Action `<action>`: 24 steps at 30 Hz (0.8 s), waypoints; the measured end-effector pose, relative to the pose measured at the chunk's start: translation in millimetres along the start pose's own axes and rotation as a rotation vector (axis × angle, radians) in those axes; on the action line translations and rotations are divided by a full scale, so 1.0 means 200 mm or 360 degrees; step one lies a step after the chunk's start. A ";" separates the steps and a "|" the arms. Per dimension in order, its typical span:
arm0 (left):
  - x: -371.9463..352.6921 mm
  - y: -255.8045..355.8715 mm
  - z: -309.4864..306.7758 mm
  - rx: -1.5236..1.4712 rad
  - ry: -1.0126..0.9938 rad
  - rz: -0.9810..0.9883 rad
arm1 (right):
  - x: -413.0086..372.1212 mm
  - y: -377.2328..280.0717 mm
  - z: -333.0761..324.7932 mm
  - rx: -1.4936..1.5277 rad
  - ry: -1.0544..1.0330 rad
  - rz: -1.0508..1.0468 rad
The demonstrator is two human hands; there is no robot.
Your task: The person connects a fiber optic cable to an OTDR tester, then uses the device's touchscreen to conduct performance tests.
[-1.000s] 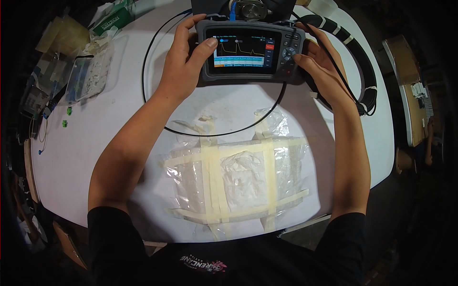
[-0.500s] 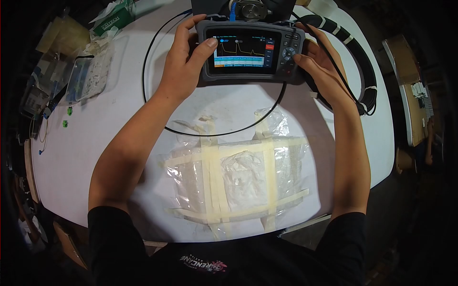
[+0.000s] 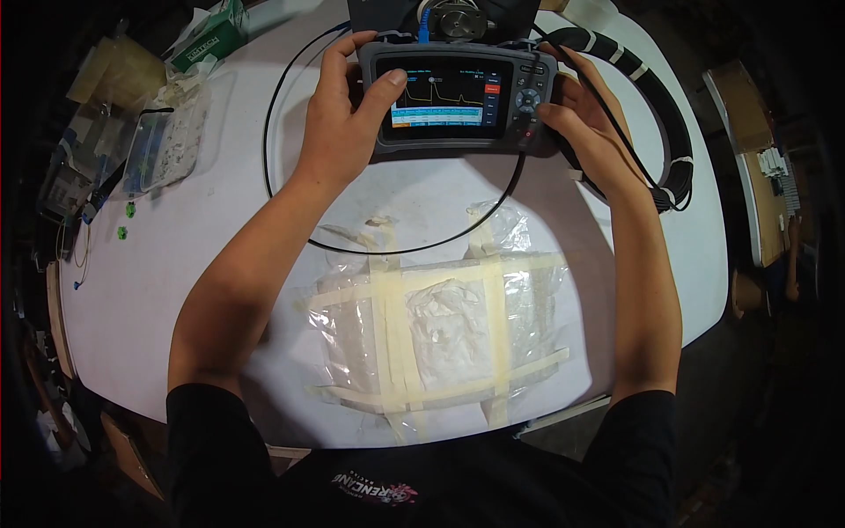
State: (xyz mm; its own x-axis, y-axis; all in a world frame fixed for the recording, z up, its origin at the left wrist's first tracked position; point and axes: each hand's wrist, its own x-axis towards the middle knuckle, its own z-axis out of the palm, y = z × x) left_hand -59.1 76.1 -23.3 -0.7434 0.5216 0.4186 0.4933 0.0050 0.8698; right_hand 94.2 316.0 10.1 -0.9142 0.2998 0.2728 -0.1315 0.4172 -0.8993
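A handheld test device with a lit screen showing a peaked trace is held up at the top centre. My left hand grips its left side, the thumb over the screen's upper left corner. On the right side my right hand holds the casing, with the thumb at the edge beside the round keypad; the fingers behind are partly hidden. A blue connector sits at the device's top edge. Below it, a black cable loops over the white table.
Plastic film with tape strips and white tissue lies on the white table. A coiled black cable is at the right. A green box, a clear plastic container and small green pieces are at the left.
The device and both hands have shifted slightly left in view. My right thumb has moved slightly away from the round keypad toward the casing's edge. Both hands keep their hold.
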 end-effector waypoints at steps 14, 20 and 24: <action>-0.01 0.01 -0.03 -0.0133 -0.0080 -0.0065 | -0.03 0.04 0.11 -0.0117 0.0135 -0.0113; -0.05 0.02 -0.02 0.0119 -0.0154 0.0189 | -0.10 0.07 0.19 -0.0594 0.0415 -0.0641; -0.06 0.05 -0.01 0.0302 -0.0244 0.0146 | -0.13 0.06 0.19 -0.0630 0.0449 -0.0647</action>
State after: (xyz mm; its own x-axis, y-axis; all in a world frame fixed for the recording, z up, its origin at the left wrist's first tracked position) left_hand -45.4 67.9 -19.8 -0.6214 0.6505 0.4366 0.6422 0.1038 0.7595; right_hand 102.2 280.7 -21.0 -0.6778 0.2429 0.6940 -0.2458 0.8147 -0.5253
